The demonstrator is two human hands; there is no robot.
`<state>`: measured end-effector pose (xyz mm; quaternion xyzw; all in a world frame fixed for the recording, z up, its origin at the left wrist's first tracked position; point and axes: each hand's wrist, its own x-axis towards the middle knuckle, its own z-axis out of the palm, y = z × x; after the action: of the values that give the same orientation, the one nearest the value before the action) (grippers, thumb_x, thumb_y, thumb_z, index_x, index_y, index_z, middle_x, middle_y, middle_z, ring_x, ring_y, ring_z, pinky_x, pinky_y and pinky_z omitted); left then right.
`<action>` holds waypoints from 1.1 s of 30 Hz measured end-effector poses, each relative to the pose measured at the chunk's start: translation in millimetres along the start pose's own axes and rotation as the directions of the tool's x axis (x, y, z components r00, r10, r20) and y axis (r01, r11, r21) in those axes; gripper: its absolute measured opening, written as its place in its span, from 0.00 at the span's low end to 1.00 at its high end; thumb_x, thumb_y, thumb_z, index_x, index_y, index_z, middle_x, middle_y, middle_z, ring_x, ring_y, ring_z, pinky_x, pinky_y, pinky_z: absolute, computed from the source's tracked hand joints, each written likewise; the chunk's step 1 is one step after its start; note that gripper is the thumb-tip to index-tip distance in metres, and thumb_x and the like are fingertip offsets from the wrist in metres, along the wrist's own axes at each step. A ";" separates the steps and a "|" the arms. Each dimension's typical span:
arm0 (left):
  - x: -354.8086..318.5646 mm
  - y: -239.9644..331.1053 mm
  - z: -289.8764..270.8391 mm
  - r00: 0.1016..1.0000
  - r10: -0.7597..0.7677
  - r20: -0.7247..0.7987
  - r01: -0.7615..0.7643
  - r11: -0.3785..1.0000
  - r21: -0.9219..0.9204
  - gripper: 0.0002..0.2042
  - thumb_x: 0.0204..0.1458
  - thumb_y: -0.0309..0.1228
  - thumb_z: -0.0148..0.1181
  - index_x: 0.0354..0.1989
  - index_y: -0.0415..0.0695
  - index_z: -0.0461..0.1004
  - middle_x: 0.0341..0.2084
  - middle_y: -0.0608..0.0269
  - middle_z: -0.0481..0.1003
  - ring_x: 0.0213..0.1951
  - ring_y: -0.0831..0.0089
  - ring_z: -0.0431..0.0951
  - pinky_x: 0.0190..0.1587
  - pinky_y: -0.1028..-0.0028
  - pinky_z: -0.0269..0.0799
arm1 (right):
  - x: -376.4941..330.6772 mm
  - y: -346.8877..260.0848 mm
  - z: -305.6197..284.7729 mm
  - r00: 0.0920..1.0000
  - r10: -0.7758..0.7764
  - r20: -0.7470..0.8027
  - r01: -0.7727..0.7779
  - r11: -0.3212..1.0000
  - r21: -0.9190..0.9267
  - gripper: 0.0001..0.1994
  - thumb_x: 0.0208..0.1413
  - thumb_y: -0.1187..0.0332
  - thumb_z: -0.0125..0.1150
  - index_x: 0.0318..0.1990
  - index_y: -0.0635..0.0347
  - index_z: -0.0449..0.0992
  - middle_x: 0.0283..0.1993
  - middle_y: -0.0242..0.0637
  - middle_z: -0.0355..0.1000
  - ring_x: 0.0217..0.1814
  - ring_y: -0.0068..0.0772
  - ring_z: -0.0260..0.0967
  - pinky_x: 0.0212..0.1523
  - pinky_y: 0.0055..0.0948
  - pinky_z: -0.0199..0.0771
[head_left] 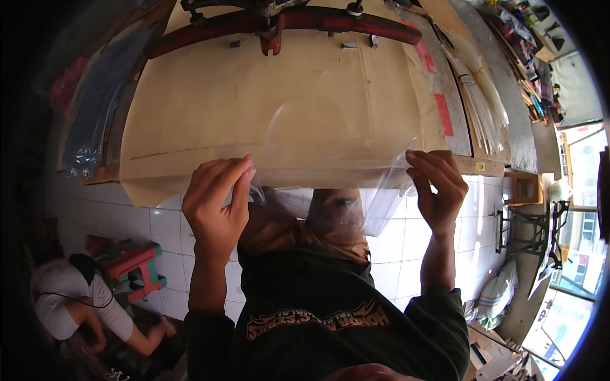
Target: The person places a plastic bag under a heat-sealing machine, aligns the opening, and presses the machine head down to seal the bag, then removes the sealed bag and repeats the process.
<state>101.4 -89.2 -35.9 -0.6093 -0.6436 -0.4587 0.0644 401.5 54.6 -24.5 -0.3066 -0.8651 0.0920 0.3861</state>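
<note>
A clear plastic sheet [387, 202] is stretched between my two hands at the table's near edge. My left hand [217, 198] pinches one upper corner between thumb and fingertips. The opposite corner is pinched the same way by my right hand [441, 189]. The sheet sags loosely in front of my lap, and part of it lies over the brown paper [190, 108] covering the table. Whether it is a single sheet or a bag, I cannot tell. Beyond it, a red curved metal bar [343, 19] with bolts spans the far side of the paper.
Small metal pieces [349, 46] lie near the bar. Stacked clear plastic [92, 108] sits at the left, a bundle of clear strips [480, 108] at the right. Behind on the left are a red and green stool [149, 270] and a crouching person [79, 298]. A cluttered bench [530, 82] stands far right.
</note>
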 end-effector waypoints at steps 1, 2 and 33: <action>11.0 0.4 2.8 1.000 0.022 -0.018 -0.022 1.000 -0.002 0.09 0.48 0.17 0.66 0.39 0.37 0.81 0.32 0.55 0.82 0.34 0.62 0.81 0.39 0.69 0.76 | 6.5 3.2 -0.8 0.999 -0.032 -0.043 0.031 0.999 -0.030 0.13 0.44 0.81 0.71 0.40 0.62 0.84 0.41 0.38 0.82 0.40 0.34 0.75 0.40 0.30 0.77; 20.5 0.3 6.4 0.998 0.044 -0.037 -0.044 0.999 -0.003 0.09 0.48 0.17 0.67 0.39 0.37 0.81 0.32 0.56 0.82 0.34 0.62 0.82 0.38 0.69 0.76 | 13.9 3.4 -2.2 0.998 -0.030 -0.048 0.028 0.999 -0.042 0.13 0.45 0.81 0.71 0.40 0.62 0.84 0.40 0.38 0.81 0.40 0.35 0.75 0.40 0.30 0.77; 38.9 -57.4 -6.1 0.886 0.334 0.322 -0.375 0.924 0.075 0.11 0.46 0.27 0.69 0.39 0.41 0.80 0.43 0.62 0.80 0.47 0.63 0.78 0.53 0.62 0.71 | 32.6 39.2 0.1 0.922 -0.226 0.315 0.261 0.963 -0.073 0.15 0.44 0.76 0.69 0.43 0.60 0.80 0.48 0.36 0.79 0.49 0.41 0.76 0.50 0.39 0.76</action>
<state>40.4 -55.7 -36.8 -0.7740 -0.5529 -0.2953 0.0889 402.7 105.4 -20.2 -0.2004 -0.9492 0.0402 0.2391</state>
